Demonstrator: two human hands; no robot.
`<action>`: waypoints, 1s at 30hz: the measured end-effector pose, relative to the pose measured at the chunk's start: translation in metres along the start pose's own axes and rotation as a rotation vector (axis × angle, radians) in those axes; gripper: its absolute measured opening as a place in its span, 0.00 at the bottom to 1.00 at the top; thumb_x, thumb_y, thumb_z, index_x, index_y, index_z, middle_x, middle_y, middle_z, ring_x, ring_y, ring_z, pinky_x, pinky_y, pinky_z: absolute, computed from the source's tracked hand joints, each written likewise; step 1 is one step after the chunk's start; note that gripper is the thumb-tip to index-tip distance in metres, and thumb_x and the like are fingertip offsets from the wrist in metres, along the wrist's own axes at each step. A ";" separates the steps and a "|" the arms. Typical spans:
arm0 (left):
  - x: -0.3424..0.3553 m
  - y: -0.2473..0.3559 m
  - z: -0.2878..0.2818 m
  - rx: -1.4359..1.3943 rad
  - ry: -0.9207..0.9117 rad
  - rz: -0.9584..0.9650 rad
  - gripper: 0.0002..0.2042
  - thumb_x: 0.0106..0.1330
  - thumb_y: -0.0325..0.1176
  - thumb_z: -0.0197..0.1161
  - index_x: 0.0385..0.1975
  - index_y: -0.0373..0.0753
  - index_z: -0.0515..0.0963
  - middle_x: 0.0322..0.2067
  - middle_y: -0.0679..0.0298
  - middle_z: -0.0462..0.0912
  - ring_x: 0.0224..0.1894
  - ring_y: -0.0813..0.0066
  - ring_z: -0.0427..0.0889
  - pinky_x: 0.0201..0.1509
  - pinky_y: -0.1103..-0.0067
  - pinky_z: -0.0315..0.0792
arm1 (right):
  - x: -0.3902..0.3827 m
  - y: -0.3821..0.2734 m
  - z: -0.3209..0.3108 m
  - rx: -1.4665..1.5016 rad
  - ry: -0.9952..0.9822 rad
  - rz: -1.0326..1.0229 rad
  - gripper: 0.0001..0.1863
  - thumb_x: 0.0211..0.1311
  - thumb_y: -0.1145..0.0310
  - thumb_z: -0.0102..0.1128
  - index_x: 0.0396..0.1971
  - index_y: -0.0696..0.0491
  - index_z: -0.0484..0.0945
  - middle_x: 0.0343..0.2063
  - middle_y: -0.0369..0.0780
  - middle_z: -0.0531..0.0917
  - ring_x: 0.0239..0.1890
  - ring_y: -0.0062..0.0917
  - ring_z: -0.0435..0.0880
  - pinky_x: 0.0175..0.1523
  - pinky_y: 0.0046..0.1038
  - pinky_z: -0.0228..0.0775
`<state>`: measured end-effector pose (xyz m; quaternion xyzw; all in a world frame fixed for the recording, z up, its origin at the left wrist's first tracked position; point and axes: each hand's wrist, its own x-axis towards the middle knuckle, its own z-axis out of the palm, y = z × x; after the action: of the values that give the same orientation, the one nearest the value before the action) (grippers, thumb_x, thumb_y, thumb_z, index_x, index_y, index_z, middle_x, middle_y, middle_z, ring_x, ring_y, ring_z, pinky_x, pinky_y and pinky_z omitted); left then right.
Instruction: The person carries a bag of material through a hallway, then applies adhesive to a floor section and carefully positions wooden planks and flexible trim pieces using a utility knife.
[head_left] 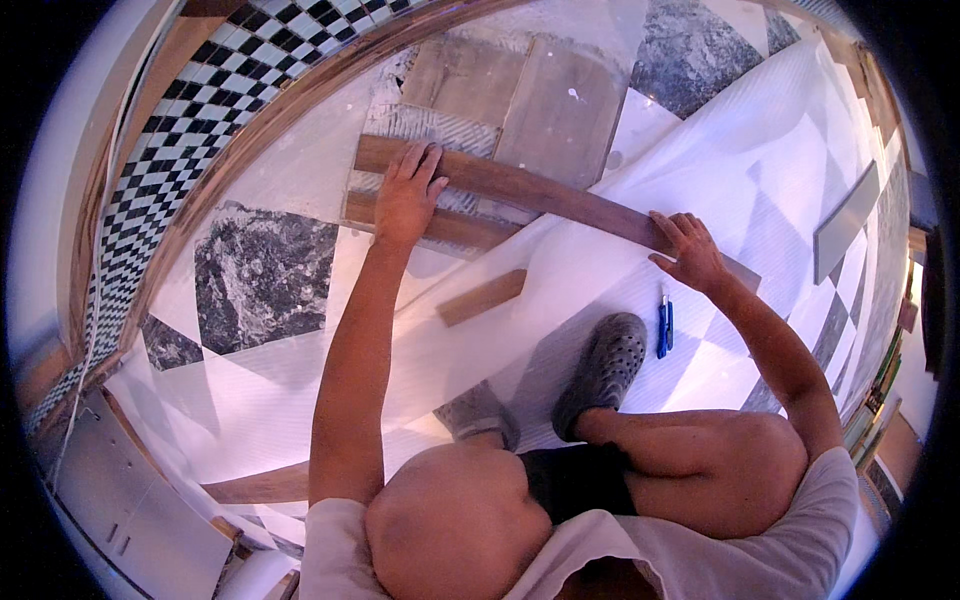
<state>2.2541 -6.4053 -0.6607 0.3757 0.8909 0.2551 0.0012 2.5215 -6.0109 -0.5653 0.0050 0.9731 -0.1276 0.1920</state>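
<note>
A long brown wood-look plank (550, 194) stretches slantwise across the floor in front of me. My left hand (408, 190) lies over its left end, with the fingers at the far edge and the thumb apart. Toward the right end, my right hand (690, 250) grips the plank, fingers over the far side and thumb on the near side. A second brown strip (462, 229) lies just nearer than the plank, partly behind my left wrist. Beyond the plank are brown-grey floor tiles (565, 100) next to ridged, adhesive-like patches.
A translucent sheet (760, 130) covers much of the black-and-white floor. On it lie a short plank offcut (482, 297) and a blue utility knife (665, 325) beside my grey clog (602, 370). A grey board (847, 222) lies at right. Checkered tiling (190, 130) runs along the left.
</note>
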 end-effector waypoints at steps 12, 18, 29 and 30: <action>0.003 0.012 -0.001 0.158 -0.091 -0.077 0.27 0.61 0.45 0.67 0.60 0.43 0.73 0.62 0.56 0.68 0.65 0.54 0.65 0.69 0.64 0.62 | 0.157 -0.098 0.021 -0.148 0.175 -0.396 0.21 0.62 0.58 0.63 0.49 0.56 0.78 0.48 0.49 0.78 0.54 0.45 0.76 0.60 0.43 0.68; 0.017 0.007 -0.021 0.159 -0.208 -0.058 0.30 0.56 0.49 0.69 0.58 0.43 0.74 0.55 0.56 0.72 0.58 0.53 0.69 0.61 0.60 0.66 | 0.214 -0.173 0.031 -0.018 0.195 -0.080 0.24 0.57 0.52 0.66 0.43 0.56 0.77 0.45 0.48 0.78 0.52 0.44 0.77 0.56 0.44 0.70; 0.025 -0.010 -0.021 0.082 -0.207 0.012 0.30 0.49 0.46 0.75 0.51 0.39 0.77 0.51 0.54 0.73 0.56 0.53 0.71 0.63 0.61 0.65 | 0.128 -0.133 0.005 0.298 0.205 -0.124 0.15 0.64 0.62 0.61 0.45 0.56 0.77 0.41 0.49 0.80 0.45 0.45 0.79 0.53 0.43 0.72; 0.023 -0.017 -0.021 0.060 -0.161 0.042 0.29 0.49 0.45 0.75 0.51 0.39 0.77 0.51 0.54 0.73 0.57 0.52 0.71 0.63 0.62 0.65 | 0.086 -0.133 -0.010 0.416 0.201 -0.004 0.13 0.64 0.65 0.60 0.46 0.55 0.78 0.40 0.50 0.81 0.45 0.47 0.80 0.54 0.43 0.72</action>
<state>2.2221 -6.4091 -0.6455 0.4134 0.8871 0.1973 0.0563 2.4308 -6.1409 -0.5559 0.0553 0.9401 -0.3246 0.0885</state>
